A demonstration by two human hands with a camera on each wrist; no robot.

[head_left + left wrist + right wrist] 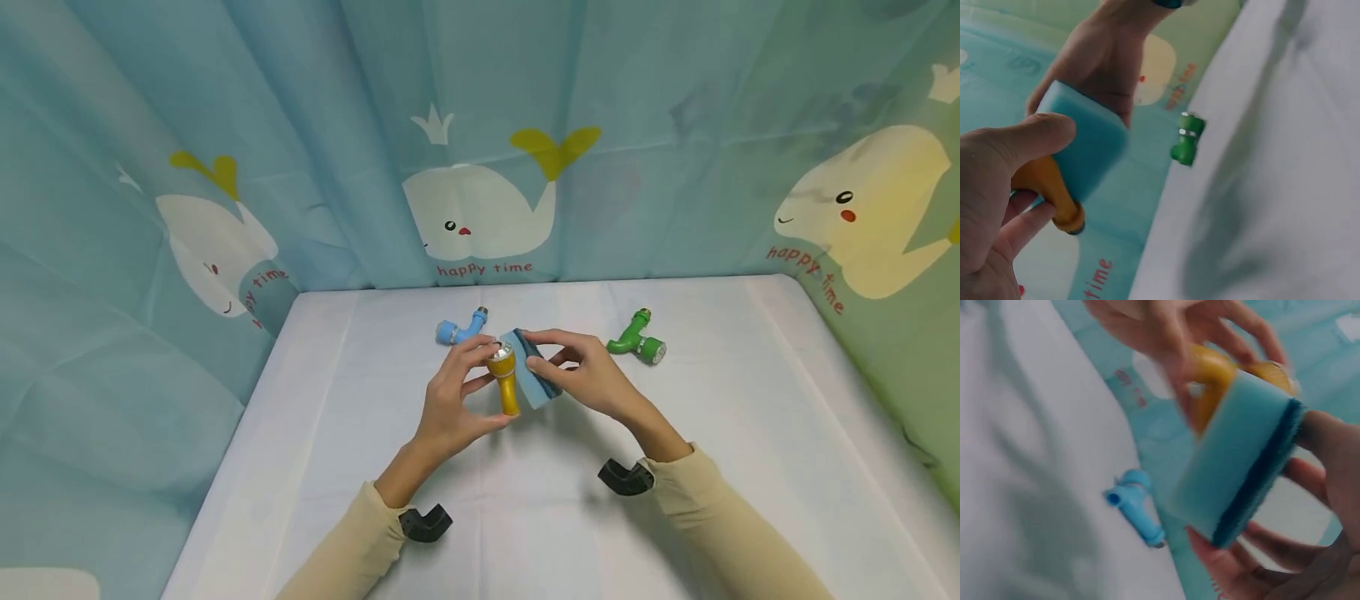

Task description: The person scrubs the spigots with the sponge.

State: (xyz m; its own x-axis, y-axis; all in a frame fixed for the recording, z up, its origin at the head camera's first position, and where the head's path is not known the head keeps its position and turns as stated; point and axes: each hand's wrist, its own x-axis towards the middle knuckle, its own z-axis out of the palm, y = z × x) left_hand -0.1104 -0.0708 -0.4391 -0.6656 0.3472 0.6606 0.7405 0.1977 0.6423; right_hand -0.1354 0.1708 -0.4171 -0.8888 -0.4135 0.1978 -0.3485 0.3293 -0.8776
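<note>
Above the middle of the table, my left hand [448,404] grips a yellow water tap [509,393] between thumb and fingers, its clear-topped knob facing up. My right hand [592,372] pinches a sponge [532,377], light blue foam with a dark blue scouring layer, and grips it from the dark side. In the right wrist view the foam face of the sponge [1229,450] lies right against the yellow tap [1213,365], hiding part of it. The left wrist view shows the left thumb across the tap [1054,187], with the sponge [1094,144] just behind.
A light blue tap [450,332] lies on the white-covered table [360,467] beyond my left hand. A green tap [633,337] lies beyond the right hand. Blue-green curtains [637,217] printed with whales stand along the table's back and sides.
</note>
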